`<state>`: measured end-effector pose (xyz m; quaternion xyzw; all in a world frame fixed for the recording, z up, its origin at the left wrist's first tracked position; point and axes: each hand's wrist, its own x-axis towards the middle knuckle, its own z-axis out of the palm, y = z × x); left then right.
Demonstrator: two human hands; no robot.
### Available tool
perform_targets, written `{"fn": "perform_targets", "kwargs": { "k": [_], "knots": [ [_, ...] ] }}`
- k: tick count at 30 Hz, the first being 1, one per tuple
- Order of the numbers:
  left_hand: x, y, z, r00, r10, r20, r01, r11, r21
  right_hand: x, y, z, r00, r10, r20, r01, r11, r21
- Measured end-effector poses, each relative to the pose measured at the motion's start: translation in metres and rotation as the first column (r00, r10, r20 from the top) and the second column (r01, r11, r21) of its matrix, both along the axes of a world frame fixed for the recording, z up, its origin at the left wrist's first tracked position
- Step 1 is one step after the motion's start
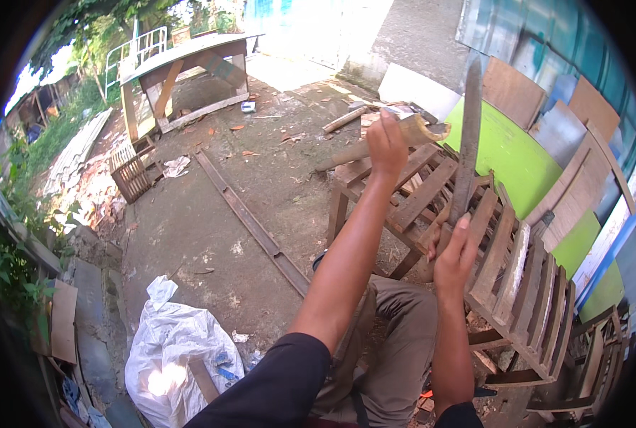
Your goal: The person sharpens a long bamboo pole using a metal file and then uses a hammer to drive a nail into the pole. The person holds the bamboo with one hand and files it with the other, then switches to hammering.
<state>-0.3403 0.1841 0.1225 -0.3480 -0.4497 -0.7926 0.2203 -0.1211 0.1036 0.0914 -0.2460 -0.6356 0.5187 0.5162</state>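
Observation:
My left hand [388,148] is closed round a bamboo pole [346,154], near its thick right end. That end is hollow and pale, with a ragged rim. The pole slants over the far end of a slatted wooden bench [426,194]. My right hand [452,260] grips a machete by its handle, which the fingers mostly hide. The long, dull grey machete blade [468,135] points up, tip high, to the right of the bamboo and apart from it.
Boards and a bright green panel [539,167] lean on the right wall. A wooden table [190,60] stands far left. On the ground lie a long metal channel [250,221], a small slatted crate [129,173] and a white sack [175,349]. A slatted piece [592,367] sits lower right.

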Motion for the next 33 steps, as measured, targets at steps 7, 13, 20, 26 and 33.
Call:
{"fn": "perform_targets", "kwargs": {
  "k": [7, 13, 20, 26, 33],
  "knots": [
    [0.002, -0.011, 0.004, 0.998, -0.056, 0.010, 0.056, 0.996, -0.062, -0.011, 0.023, 0.002, 0.994, -0.029, 0.107, 0.008, 0.982, 0.188],
    [-0.001, -0.008, -0.005, 0.988, -0.119, 0.095, 0.130, 0.984, -0.118, -0.009, 0.021, 0.018, 0.974, -0.096, 0.205, 0.043, 0.968, 0.247],
    [0.005, -0.007, -0.008, 0.986, 0.004, 0.166, 0.024, 0.986, -0.166, -0.005, 0.023, 0.023, 0.968, -0.136, 0.211, 0.060, 0.942, 0.331],
    [0.009, -0.021, -0.003, 0.990, -0.015, 0.138, 0.047, 0.971, -0.236, 0.005, 0.026, 0.042, 0.929, -0.125, 0.347, -0.010, 0.932, 0.362],
    [0.057, -0.056, -0.022, 0.965, -0.080, 0.251, 0.133, 0.970, -0.204, 0.007, 0.030, 0.037, 0.924, -0.100, 0.369, -0.027, 0.946, 0.324]
  ]
}}
